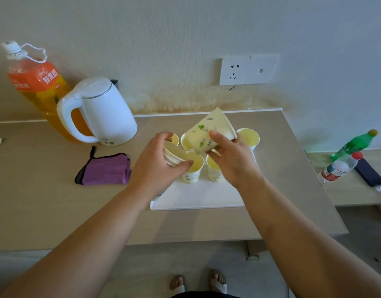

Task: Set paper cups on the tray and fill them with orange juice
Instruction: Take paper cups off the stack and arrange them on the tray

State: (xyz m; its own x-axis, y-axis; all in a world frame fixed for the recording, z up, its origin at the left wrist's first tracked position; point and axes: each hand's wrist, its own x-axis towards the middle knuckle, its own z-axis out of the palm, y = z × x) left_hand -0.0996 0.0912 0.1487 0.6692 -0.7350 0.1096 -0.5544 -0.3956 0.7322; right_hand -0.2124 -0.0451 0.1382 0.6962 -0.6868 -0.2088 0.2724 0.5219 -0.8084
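- Our right hand (pixel 232 162) pinches one paper cup (pixel 206 132), tilted over the tray's (pixel 198 196) far edge; our left hand (pixel 155 168) grips a stack (pixel 172 154).
- Set down carelessly, it could topple the standing cups (pixel 248 136) crowded there.

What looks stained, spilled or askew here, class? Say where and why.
A brownish stain runs along the wall just above the counter's back edge, below the socket, like old splash or damp marks. No spill shows on the tray. The paper cup in the right hand lies tilted, but it is held.
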